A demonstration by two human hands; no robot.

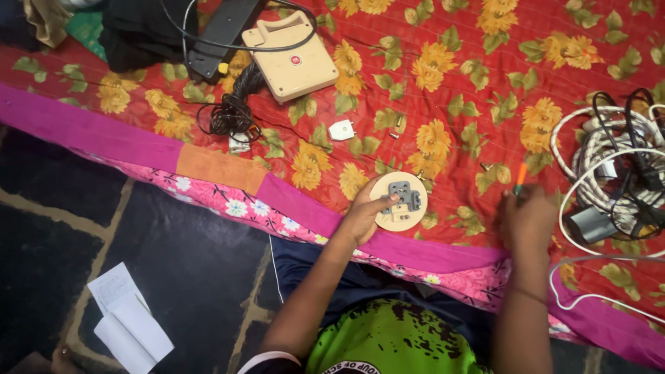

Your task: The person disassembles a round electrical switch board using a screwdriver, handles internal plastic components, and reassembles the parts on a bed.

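Your left hand grips the round socket plate by its near-left edge, thumb pressed on its grey face, holding it over the flowered red quilt. Your right hand is curled around a small screwdriver; only its orange tip shows, blurred, the rest hidden in your fist. Right of it lies a cable tangle, cut off by the frame edge. Small white plug lies farther off.

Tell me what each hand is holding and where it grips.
The left hand holds the round socket plate by its lower-left edge, thumb on its face. The right hand holds an orange-handled screwdriver by its lower end.
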